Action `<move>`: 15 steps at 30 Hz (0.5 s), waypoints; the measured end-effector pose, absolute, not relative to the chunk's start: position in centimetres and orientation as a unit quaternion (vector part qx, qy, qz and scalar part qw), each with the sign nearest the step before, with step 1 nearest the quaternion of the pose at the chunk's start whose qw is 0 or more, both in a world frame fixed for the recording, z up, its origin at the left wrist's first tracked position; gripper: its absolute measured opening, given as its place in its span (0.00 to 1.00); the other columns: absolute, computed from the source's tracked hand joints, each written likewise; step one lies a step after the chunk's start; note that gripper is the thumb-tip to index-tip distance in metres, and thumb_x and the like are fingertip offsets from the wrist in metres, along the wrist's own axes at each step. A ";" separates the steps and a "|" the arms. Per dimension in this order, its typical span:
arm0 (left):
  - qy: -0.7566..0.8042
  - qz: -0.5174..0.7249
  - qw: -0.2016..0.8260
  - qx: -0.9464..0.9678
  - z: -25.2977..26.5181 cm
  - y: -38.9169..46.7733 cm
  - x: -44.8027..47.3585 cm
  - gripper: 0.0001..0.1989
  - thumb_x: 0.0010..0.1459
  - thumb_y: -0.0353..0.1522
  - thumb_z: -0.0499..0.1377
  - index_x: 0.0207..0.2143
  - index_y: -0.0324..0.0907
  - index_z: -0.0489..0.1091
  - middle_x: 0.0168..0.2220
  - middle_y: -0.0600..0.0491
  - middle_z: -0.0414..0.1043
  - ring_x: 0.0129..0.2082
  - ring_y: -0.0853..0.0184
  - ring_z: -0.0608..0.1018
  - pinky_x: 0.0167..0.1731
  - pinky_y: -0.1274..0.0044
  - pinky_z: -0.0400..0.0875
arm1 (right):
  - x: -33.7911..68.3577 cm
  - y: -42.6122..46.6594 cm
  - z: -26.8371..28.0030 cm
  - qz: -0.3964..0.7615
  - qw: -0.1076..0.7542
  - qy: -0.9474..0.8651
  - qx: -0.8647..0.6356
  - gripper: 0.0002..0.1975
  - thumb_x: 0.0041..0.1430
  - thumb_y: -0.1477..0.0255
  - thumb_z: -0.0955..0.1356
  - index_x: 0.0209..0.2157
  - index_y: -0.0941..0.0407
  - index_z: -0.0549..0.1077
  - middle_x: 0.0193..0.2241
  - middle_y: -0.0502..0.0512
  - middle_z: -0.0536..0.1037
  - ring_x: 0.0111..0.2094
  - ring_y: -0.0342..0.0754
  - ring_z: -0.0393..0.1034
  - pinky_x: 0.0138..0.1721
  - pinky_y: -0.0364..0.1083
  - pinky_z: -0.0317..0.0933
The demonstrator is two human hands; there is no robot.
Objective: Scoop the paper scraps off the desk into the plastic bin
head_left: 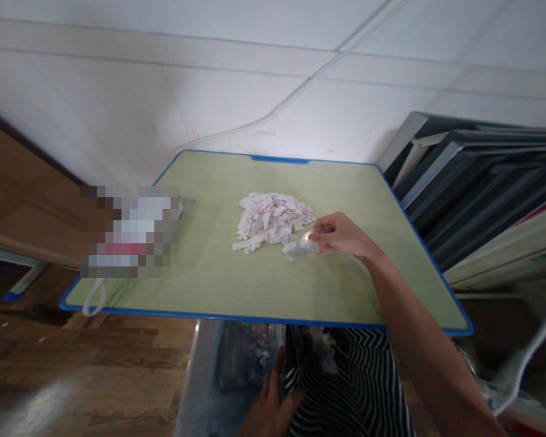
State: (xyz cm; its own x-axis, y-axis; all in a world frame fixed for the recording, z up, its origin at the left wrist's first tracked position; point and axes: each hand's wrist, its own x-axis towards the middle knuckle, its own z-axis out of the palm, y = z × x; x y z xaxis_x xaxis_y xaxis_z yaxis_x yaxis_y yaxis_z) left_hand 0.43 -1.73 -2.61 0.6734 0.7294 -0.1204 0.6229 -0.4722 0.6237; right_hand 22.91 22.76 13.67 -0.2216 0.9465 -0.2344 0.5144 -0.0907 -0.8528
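Left hand, lower centre, beside striped fabric; grip cannot be told. Clear bin, lower centre, shows scraps inside. Right hand, centre right, pinches clear plastic piece at edge of paper pile. Pile, mid-frame, lies loose on surface: work judged unfinished. Surface pale green, blue-edged. Dark panels, right; white wall behind.

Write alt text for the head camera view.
The right hand holds a clear object beside a pile of paper scraps on a pale green, blue-edged table. Below, the left hand is beside striped fabric and a translucent bin.
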 end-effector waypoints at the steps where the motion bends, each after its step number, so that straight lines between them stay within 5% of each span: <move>1: 0.398 0.080 0.325 0.854 -2.5 -1.7 0.5 0.25 0.56 0.30 0.61 0.54 0.51 0.56 0.65 0.35 0.39 0.61 0.49 0.60 0.51 0.73 0.68 | 22.9 22.8 13.6 0.455 0.230 -0.635 -0.580 0.08 0.46 0.73 0.68 0.18 0.60 0.68 0.11 0.48 0.69 0.13 0.36 0.59 0.16 0.37 0.51; 8: 0.413 0.052 0.312 0.854 -2.1 -1.7 0.7 0.24 0.55 0.26 0.62 0.52 0.49 0.60 0.64 0.36 0.45 0.61 0.52 0.60 0.51 0.74 0.67 | 22.7 22.4 13.6 0.375 0.217 -0.687 -0.583 0.09 0.49 0.72 0.66 0.18 0.59 0.67 0.13 0.47 0.67 0.15 0.38 0.60 0.18 0.39 0.52; 15: 0.418 0.033 0.320 0.850 -2.3 -1.5 0.7 0.25 0.55 0.27 0.62 0.53 0.51 0.60 0.65 0.37 0.45 0.62 0.54 0.58 0.52 0.73 0.66 | 21.2 17.9 15.5 0.006 0.111 -0.870 -0.481 0.11 0.58 0.73 0.62 0.26 0.58 0.73 0.20 0.52 0.73 0.22 0.42 0.63 0.25 0.43 0.48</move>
State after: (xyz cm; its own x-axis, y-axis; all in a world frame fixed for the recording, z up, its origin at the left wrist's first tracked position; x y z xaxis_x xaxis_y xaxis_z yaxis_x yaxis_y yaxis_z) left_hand 0.72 -1.50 -2.32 0.6485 0.7312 -0.2118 0.6893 -0.4459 0.5710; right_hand 21.25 17.89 15.50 -0.5123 0.8383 0.1867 0.8357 0.5367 -0.1168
